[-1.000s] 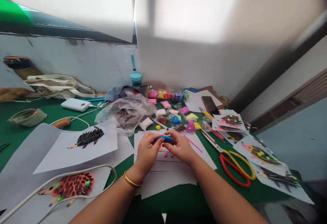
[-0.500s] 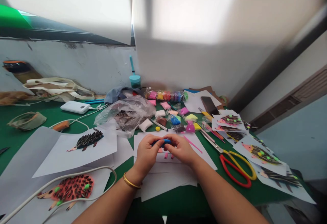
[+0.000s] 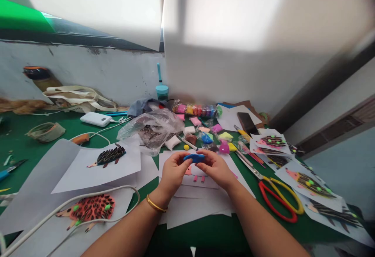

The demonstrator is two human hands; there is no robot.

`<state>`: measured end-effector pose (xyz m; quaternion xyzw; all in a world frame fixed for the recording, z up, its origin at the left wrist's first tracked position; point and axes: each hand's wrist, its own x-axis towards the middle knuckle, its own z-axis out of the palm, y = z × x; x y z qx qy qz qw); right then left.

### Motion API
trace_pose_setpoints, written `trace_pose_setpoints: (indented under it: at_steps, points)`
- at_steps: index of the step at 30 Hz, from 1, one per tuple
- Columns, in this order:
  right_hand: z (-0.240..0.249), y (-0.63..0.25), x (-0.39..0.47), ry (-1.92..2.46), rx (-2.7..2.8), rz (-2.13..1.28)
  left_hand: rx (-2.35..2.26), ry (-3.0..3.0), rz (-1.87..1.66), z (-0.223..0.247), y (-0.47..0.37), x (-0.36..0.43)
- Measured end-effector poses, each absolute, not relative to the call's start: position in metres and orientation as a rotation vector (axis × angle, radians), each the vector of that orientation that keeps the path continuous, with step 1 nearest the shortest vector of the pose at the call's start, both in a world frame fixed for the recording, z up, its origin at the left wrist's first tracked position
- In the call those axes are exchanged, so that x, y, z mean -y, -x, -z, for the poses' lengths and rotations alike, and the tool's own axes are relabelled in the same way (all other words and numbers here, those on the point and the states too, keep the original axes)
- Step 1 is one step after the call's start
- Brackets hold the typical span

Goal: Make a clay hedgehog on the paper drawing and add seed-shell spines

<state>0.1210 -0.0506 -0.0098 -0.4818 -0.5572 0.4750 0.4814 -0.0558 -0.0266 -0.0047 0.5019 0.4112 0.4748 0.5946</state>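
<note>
Between my left hand [image 3: 175, 171] and my right hand [image 3: 214, 168] is a flattened piece of blue modelling clay [image 3: 194, 158]. Thumbs and fingers of both hands pinch it, one hand at each end. The clay is held above a white paper sheet [image 3: 187, 192]. On that sheet, partly behind my fingers, a pink clay head and small pink clay legs [image 3: 199, 179] show. A pink stick lies mostly hidden by my right hand. A small yellow clay ball [image 3: 186, 147] sits just beyond the sheet.
Scissors [image 3: 281, 196] with red and yellow handles lie at right, near several hedgehog pictures [image 3: 310, 182]. Clay packets [image 3: 207, 138] and a plastic bag of seeds [image 3: 152, 130] are behind. At left, a white cable [image 3: 88, 194] crosses a red hedgehog picture [image 3: 90, 209].
The blue clay looks flatter and wider, and more of it shows between my fingers. The whole scene has shifted right in view as my head turned left.
</note>
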Motion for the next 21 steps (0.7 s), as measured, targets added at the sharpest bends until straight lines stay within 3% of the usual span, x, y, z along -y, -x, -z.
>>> trace_pose_setpoints:
  at_steps: [8, 21]
  points:
    - [0.0052, -0.1232, 0.047, 1.225, 1.542, -0.831, -0.923, -1.159, -1.065, 0.0059, 0.0544, 0.0281]
    - [0.004, -0.1201, 0.0522, 1.349, 1.443, -1.155, -0.927, -1.253, -1.066, 0.0054, 0.0573, 0.0285]
